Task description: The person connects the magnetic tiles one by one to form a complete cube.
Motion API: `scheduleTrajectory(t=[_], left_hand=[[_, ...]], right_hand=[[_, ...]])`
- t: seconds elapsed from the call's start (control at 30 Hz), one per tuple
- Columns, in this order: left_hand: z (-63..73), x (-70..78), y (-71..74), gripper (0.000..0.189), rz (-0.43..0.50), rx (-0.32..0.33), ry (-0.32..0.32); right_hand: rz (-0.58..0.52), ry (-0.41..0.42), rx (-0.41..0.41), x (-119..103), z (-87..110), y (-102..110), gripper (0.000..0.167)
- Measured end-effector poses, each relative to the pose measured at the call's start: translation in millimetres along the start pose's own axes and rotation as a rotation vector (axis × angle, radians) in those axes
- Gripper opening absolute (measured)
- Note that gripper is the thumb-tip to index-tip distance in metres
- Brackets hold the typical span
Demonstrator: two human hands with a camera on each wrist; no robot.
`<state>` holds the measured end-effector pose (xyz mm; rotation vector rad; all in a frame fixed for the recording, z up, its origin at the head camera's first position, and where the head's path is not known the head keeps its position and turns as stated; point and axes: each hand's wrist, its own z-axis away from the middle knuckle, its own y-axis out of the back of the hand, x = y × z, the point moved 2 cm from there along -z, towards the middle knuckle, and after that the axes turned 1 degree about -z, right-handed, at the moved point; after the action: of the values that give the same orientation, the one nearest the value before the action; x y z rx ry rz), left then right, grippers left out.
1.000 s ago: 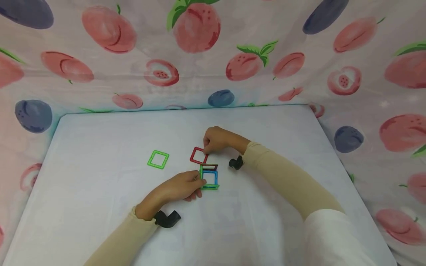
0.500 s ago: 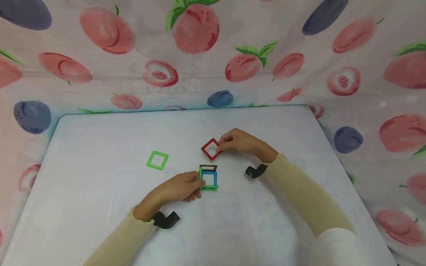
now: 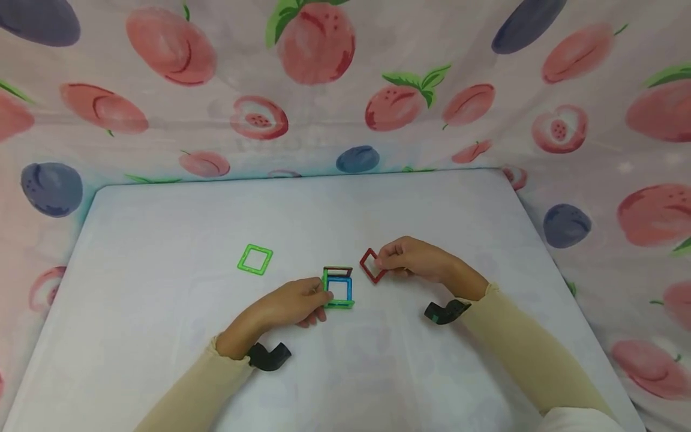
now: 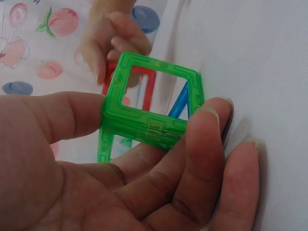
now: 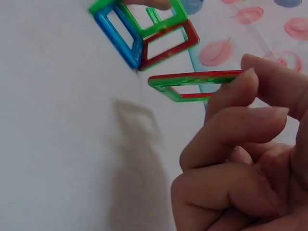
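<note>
The left hand (image 3: pixel 291 304) is pinching a partial box of frame tiles (image 3: pixel 340 305). Slightly farther, the right hand (image 3: pixel 417 260) is pinching a red square tile (image 3: pixel 367 274), tilted above the table (image 3: pixel 459 204), right of the box. The person is apparently positioning it; the next move is probably calling for edge alignment. Farther off, leftward, a green square tile (image 3: pixel 251 272) is lying flat.

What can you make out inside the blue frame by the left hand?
Through the blue frame, the white tabletop shows. The thumb of the left hand covers the opening's near left corner, so what lies there cannot be seen.
</note>
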<state>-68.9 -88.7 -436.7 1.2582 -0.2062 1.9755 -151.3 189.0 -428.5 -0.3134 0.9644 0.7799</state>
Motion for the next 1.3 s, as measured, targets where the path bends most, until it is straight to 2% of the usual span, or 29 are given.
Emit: scheduleTrajectory(t=[0.17, 0.43, 0.77, 0.87, 1.0, 1.1, 1.17, 1.23, 1.3], left_hand=[[1.1, 1.8, 0.7, 0.028, -0.001, -0.003, -0.012], [1.1, 1.2, -0.5, 0.027, 0.003, -0.010, -0.029], [-0.1, 2.5, 0.8, 0.029, -0.020, -0.012, -0.050], [-0.4, 2.1, 0.5, 0.031, -0.022, -0.009, -0.044], [0.3, 1.0, 0.1, 0.031, -0.025, -0.015, -0.039], [1.6, 1.4, 1.2, 0.033, -0.064, 0.002, -0.047], [2.9, 2.4, 3.6, 0.034, -0.108, 0.047, -0.059], [4.2, 3.8, 6.2, 0.034, -0.159, 0.113, -0.069], [4.9, 5.3, 7.7, 0.035, -0.181, 0.169, -0.068]], right_hand=[[0.028, -0.011, -0.067, 6.7, 5.5, -14.7, 0.028], [0.033, 0.039, -0.119, 11.6, 2.8, -42.1, 0.037], [-0.106, 0.076, -0.106, 10.9, -6.1, -68.5, 0.033], [-0.109, 0.076, -0.091, 12.0, -8.8, -72.9, 0.032], [0.000, 0.059, -0.029, 15.7, -8.0, -71.7, 0.036], [0.116, 0.082, 0.090, 16.8, -4.9, -66.5, 0.037], [0.179, 0.123, 0.190, 16.3, -3.0, -63.1, 0.033], [0.255, 0.205, 0.256, 15.8, -1.4, -61.2, 0.034], [0.339, 0.287, 0.271, 17.5, -0.4, -61.3, 0.048]])
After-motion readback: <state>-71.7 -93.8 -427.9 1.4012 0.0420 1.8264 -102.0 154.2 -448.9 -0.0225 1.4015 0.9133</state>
